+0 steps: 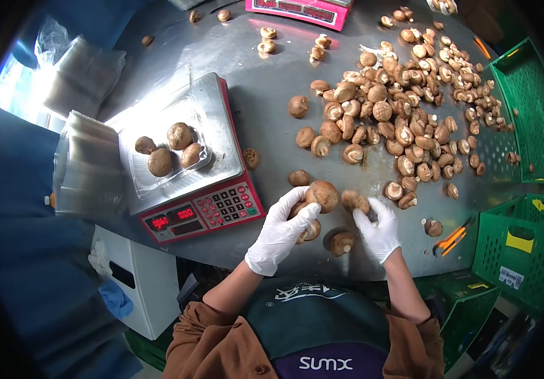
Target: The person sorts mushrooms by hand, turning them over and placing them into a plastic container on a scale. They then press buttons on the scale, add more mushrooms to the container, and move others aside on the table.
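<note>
My left hand [276,235], in a white glove, is closed around mushrooms [322,196] near the table's front edge. To its right, my right hand [379,230], also gloved, pinches one brown mushroom [354,201]. Below and between the hands a mushroom [342,243] lies on the metal table. At the left, a red digital scale [221,205] carries a clear plastic tray [152,183] with several mushrooms in it. A large pile of mushrooms [404,132] spreads over the table beyond my hands.
Stacked clear trays [89,164] stand at the far left. A second pink scale [310,11] is at the back. Orange-handled scissors [454,240] lie at the right, near green crates [515,246]. A white-gloved hand [442,6] shows at the top right. A white box [152,287] stands below the table.
</note>
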Available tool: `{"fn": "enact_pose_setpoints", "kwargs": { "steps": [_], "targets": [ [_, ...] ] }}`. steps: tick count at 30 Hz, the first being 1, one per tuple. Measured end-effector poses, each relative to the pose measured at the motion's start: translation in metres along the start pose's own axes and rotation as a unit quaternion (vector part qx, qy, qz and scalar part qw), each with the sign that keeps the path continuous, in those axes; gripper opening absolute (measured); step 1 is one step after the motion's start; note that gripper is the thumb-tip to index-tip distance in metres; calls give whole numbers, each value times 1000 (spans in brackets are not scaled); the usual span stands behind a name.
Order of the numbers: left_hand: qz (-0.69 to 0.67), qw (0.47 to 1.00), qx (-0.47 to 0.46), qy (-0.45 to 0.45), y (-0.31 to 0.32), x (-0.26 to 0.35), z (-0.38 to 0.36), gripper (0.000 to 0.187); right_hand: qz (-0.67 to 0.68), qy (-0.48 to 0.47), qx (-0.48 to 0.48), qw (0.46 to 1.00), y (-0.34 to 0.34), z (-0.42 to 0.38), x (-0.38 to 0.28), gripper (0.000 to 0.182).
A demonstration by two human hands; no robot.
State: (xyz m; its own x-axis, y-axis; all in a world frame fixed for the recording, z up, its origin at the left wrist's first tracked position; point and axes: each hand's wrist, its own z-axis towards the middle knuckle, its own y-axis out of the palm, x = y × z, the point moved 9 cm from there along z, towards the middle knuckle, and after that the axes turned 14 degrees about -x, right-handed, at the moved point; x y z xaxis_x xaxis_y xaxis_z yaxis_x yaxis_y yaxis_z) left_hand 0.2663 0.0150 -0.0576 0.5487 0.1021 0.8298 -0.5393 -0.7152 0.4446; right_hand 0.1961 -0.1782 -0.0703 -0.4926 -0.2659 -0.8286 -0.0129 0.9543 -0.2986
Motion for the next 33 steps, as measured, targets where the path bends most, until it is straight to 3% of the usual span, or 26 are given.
{"fn": "enact_pose_setpoints", "kwargs": {
  "steps": [1, 4, 5, 7, 9, 11, 13, 14, 20, 23, 25, 29, 31, 32, 33],
  "targets": [
    [22, 1000, 2, -9, -3, -3, -2, 42, -15, 61, -28, 998, 5, 0, 33, 31],
    [131, 989, 13, 72, -2, 12, -4, 42, -125, 155, -66, 978, 16, -12, 69, 35],
    [177, 979, 11, 101, 2, 20, -5, 42, -197, 70, 7, 978, 6, -15, 51, 35],
    [239, 963, -16, 123, 10, 26, -5, 42, -328, -98, 151, 927, -2, -36, -17, 35],
    [288, 948, -45, 129, 21, 30, -4, 42, -115, -171, 112, 972, -8, -35, -37, 31],
    [322, 936, -73, 121, 34, 34, -2, 41, -21, -201, 18, 979, -5, -33, -75, 28],
    [307, 940, -86, 124, 42, 35, -1, 41, -52, -274, -16, 960, 0, -32, -98, 25],
    [300, 941, -90, 126, 44, 35, -1, 41, -26, -253, -62, 965, 5, -27, -95, 19],
    [210, 969, -103, 80, 33, 15, 0, 35, 205, -216, -88, 951, 2, -24, -64, 6],
    [39, 989, -109, -96, 30, -8, -5, 32, 279, -199, -105, 933, -2, -26, -45, 4],
    [-70, 988, -111, -82, 32, -15, -6, 34, 292, -184, -94, 934, -8, -28, -35, 4],
    [-204, 967, -131, -72, 29, -24, -8, 45, 164, -120, -91, 975, -8, -29, 1, 9],
    [-201, 967, -136, -74, 26, -23, -8, 45, 68, -111, -108, 986, -3, -31, 19, 12],
    [-201, 967, -139, -77, 26, -23, -9, 44, 124, 28, -137, 982, 3, -33, 47, 11],
    [-184, 972, -125, -73, 24, -23, -10, 44, 137, 6, -100, 985, 1, -33, 39, 10]
  ]
}}
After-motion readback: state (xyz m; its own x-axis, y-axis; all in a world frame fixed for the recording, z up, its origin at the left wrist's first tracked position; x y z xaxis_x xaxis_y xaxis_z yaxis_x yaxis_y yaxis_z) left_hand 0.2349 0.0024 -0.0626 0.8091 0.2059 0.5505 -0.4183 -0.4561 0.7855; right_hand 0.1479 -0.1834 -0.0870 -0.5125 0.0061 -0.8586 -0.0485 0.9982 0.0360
